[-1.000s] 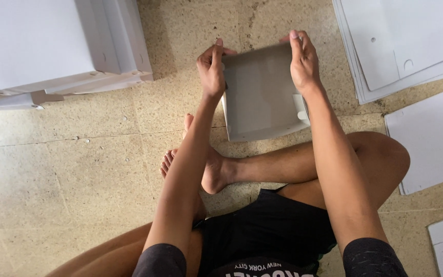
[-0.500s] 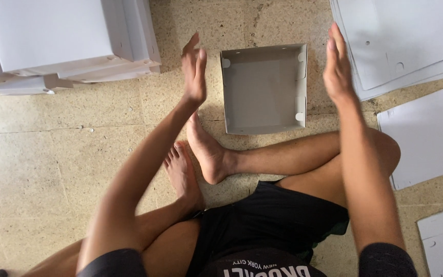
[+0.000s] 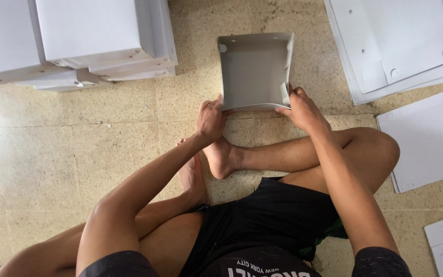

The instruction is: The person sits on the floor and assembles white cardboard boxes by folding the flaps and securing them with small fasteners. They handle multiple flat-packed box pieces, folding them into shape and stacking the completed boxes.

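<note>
**Box blank held at its near edge, both hands**

I see the grey half-folded box lying on the floor straight ahead of me, long axis running away from my body. My left hand pinches the near-left corner; my right hand clamps the near-right flap. Both sit equally close. White flat sheets lie right, finished boxes left.

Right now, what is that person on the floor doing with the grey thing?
A person sits cross-legged on the tiled floor, folding up a grey cardboard box. The left hand and the right hand both grip its near edge, which is not folded up, while the other three sides stand up. Finished white boxes are stacked to the left, and flat white sheets lie to the right.
</note>
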